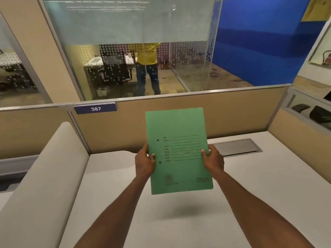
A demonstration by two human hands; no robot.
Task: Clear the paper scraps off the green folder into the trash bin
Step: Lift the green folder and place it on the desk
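A green folder (177, 131) with printed lines on its cover hangs in the air above the white desk (268, 185), tilted up toward me. My left hand (144, 162) grips its left edge and my right hand (214, 160) grips its right edge, thumbs on the cover. No paper scraps show on the folder's face. No trash bin is in view.
A grey cable hatch (236, 146) is set into the desk behind the folder. Beige partitions (232, 111) with a "387" label (95, 108) wall the desk. A low padded divider (46, 176) runs along the left. A person stands beyond the glass (146, 68).
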